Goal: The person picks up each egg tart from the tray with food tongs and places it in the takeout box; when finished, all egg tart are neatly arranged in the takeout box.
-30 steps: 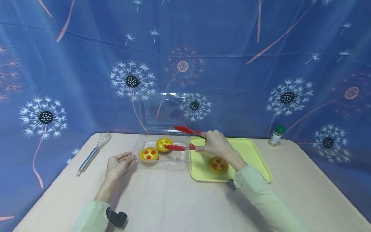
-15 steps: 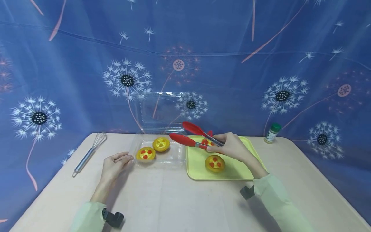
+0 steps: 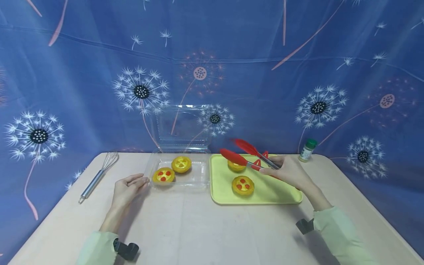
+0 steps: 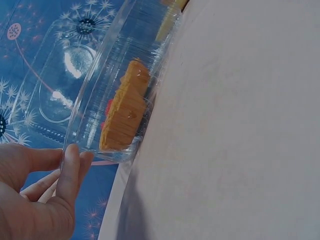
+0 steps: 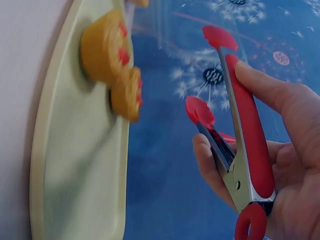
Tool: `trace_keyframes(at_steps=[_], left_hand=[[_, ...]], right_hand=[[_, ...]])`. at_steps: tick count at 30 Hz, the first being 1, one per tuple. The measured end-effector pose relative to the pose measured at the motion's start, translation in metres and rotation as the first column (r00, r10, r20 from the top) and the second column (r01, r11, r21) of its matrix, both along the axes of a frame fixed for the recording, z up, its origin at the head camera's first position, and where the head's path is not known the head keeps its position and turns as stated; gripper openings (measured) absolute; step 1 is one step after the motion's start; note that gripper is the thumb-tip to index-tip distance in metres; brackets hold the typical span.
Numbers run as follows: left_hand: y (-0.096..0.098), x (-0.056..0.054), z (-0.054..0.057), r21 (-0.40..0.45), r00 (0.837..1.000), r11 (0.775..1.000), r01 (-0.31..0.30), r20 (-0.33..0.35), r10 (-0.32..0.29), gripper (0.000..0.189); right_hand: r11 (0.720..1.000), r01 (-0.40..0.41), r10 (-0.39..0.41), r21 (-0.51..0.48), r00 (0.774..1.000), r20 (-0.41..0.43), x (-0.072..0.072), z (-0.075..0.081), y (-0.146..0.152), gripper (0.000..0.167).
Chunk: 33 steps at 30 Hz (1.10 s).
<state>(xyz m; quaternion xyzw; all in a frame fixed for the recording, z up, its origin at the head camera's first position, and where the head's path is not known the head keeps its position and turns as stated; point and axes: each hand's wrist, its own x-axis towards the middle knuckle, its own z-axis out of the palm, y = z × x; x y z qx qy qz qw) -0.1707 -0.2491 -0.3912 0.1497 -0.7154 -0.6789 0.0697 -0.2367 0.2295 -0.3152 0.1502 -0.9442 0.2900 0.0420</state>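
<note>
At the left, my left hand (image 3: 127, 191) pinches the rim of a clear plastic clamshell container (image 3: 198, 173) between thumb and fingers, plainly seen in the left wrist view. Its lid stands raised behind. Two egg tarts sit inside: one tart with red dots (image 3: 163, 175) and one yellow-topped tart (image 3: 181, 164). My right hand (image 3: 293, 171) grips red-tipped tongs (image 5: 252, 125), spread apart with nothing between their tips. The tongs hover over a yellow tray (image 3: 265, 197). On it lie a red-dotted tart (image 3: 243, 185) and another tart (image 3: 236, 166), partly hidden by the tongs.
A metal whisk (image 3: 99, 177) lies at the left of the table (image 3: 198, 235). Toward the back right stands a green-capped seasoning jar (image 3: 307, 150). A blue dandelion-print cloth (image 3: 258, 92) hangs directly behind the table.
My right hand has drawn the tongs rightward from the container to above the tray, and their tips have spread. My left hand stays at the container's rim. The view has shifted slightly.
</note>
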Motion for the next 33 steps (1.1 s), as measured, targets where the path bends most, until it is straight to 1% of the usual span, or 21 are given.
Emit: trace_keyframes(at_steps=[3, 4, 6, 10, 12, 14, 16, 18, 20, 25, 29, 33], left_hand=[[-0.001, 0.0, 0.001, 0.007, 1.0, 1.0, -0.003, -0.001, 0.003, 0.046], [-0.001, 0.0, 0.001, 0.012, 1.0, 1.0, -0.004, -0.002, 0.004, 0.046], [-0.001, 0.0, 0.001, 0.02, 1.0, 1.0, -0.002, -0.003, 0.002, 0.047], [-0.001, 0.001, 0.001, 0.028, 1.0, 1.0, 0.001, -0.005, -0.001, 0.047], [-0.001, 0.001, 0.001, 0.028, 1.0, 1.0, 0.001, -0.006, -0.001, 0.047], [0.0, 0.001, 0.001, 0.028, 1.0, 1.0, 0.0, -0.004, 0.0, 0.046], [0.0, 0.001, 0.001, 0.029, 1.0, 1.0, -0.002, -0.001, 0.002, 0.046], [0.0, 0.001, 0.001, 0.028, 1.0, 1.0, -0.002, 0.003, 0.002, 0.047], [0.001, 0.002, 0.002, 0.035, 1.0, 0.999, -0.001, 0.003, 0.001, 0.048], [0.002, 0.002, 0.002, 0.044, 1.0, 0.999, -0.006, 0.005, 0.006, 0.048], [0.002, 0.002, 0.003, 0.033, 1.0, 0.999, -0.006, 0.011, 0.005, 0.047], [0.002, 0.002, 0.003, 0.035, 1.0, 0.999, 0.0, 0.005, 0.0, 0.047]], right_hand=[[0.999, 0.015, -0.014, 0.033, 1.0, -0.019, -0.001, 0.0, 0.006, 0.081], [0.999, 0.016, -0.016, 0.037, 1.0, -0.02, -0.002, -0.001, 0.006, 0.079], [0.999, 0.017, -0.017, 0.04, 1.0, -0.004, -0.003, -0.001, 0.007, 0.07], [0.999, 0.003, -0.003, 0.045, 1.0, 0.013, -0.006, -0.005, 0.007, 0.042], [0.998, 0.0, 0.0, 0.06, 1.0, 0.012, -0.008, -0.007, 0.006, 0.034], [0.996, -0.007, 0.008, 0.088, 1.0, -0.011, -0.01, -0.009, 0.005, 0.038], [0.994, -0.009, 0.01, 0.108, 1.0, -0.011, -0.012, -0.011, 0.005, 0.045], [0.992, -0.017, 0.018, 0.126, 1.0, -0.007, -0.013, -0.013, 0.004, 0.047], [0.991, -0.02, 0.019, 0.136, 1.0, 0.005, -0.014, -0.014, 0.003, 0.044], [0.986, -0.023, 0.018, 0.165, 0.999, 0.034, -0.018, -0.015, -0.001, 0.045], [0.985, -0.021, 0.011, 0.173, 0.998, 0.059, -0.02, -0.016, -0.004, 0.04], [0.985, -0.019, 0.013, 0.172, 0.999, 0.035, -0.021, -0.018, -0.006, 0.032]])
